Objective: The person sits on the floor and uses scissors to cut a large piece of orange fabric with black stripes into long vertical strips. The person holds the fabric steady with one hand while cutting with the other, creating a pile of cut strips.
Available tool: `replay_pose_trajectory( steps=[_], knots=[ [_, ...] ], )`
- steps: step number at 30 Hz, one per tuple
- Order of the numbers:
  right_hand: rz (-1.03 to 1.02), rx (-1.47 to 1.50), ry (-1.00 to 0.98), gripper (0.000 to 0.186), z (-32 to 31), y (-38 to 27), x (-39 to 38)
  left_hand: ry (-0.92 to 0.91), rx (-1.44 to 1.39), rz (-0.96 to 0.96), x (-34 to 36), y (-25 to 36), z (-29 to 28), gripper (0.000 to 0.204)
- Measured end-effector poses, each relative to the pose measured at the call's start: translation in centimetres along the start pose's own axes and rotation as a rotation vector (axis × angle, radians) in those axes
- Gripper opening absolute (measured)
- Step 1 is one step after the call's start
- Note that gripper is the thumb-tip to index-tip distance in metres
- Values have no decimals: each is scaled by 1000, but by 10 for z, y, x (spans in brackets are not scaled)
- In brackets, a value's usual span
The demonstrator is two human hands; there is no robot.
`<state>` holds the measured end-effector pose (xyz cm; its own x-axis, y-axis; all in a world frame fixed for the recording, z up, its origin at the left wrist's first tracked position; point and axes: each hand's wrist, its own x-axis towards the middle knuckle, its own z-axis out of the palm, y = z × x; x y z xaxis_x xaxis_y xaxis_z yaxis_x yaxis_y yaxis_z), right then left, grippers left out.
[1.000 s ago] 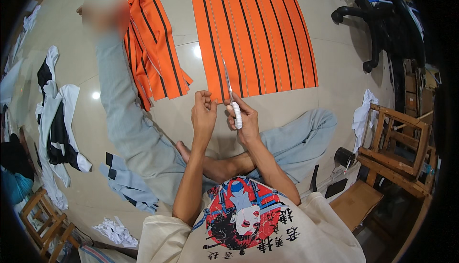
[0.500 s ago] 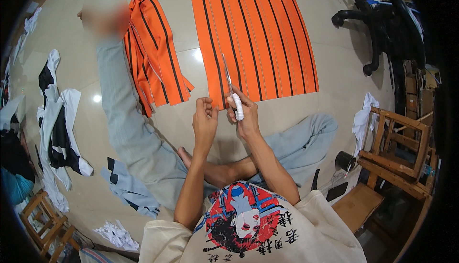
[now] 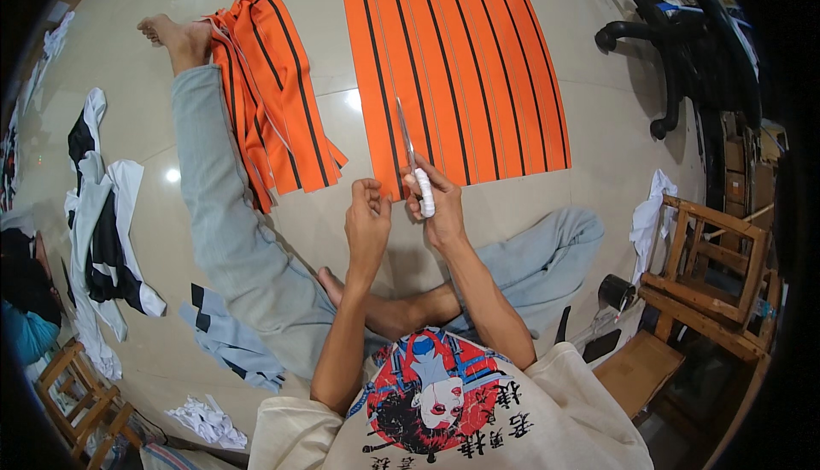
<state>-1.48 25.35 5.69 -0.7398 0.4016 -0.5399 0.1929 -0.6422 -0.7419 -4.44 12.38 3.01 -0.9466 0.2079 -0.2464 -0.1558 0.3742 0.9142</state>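
An orange sheet of fabric [image 3: 478, 77] with black and thin pale stripes lies flat on the floor in front of me. My right hand [image 3: 442, 205] grips a pair of scissors [image 3: 426, 192] by its white-wrapped handles. The blades point away from me and lie along a stripe near the sheet's left side. Beside it, my left hand [image 3: 369, 212] has its fingers curled and pinched at the sheet's near left corner. To the left, cut strips of the same striped fabric [image 3: 275, 85] lie bunched in a pile against my outstretched leg.
Black and white cloth pieces [image 3: 107, 231] and grey-blue scraps [image 3: 231, 337] lie on the left. White scraps [image 3: 207, 421] are at the lower left. A black wheeled chair base [image 3: 641, 38] stands at far right, above a wooden frame [image 3: 713, 256] and a black cup-like object [image 3: 615, 290].
Almost nothing differs. Both hands and the scissors stay in place at the sheet's near edge, and the view has shifted very slightly.
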Motion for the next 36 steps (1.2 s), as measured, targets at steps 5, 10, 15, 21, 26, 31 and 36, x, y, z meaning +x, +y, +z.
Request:
replay_pose_trajectory(
  steps=[5, 10, 15, 21, 26, 31, 36],
  knots=[
    [5, 6, 22, 57, 10, -10, 18, 14, -1, 31, 0, 3, 1, 22],
    [-3, -17, 29, 57, 15, -10, 29, 9, -1, 18, 0, 2, 1, 22],
    [-12, -10, 4, 57, 12, -6, 31, -4, -22, -1, -1, 4, 1, 23],
    [-7, -54, 1, 58, 11, -10, 32, -3, -20, 4, -1, 5, 0, 23],
    [-20, -57, 14, 56, 19, -23, 43, 9, 16, 26, -1, 7, -1, 23],
    [-28, -68, 15, 57, 25, -26, 59, 7, 26, 53, 0, 3, 0, 23],
    [-37, -79, 2, 59, 27, -26, 64, -11, -2, 23, -1, 9, -1, 22]
  ],
)
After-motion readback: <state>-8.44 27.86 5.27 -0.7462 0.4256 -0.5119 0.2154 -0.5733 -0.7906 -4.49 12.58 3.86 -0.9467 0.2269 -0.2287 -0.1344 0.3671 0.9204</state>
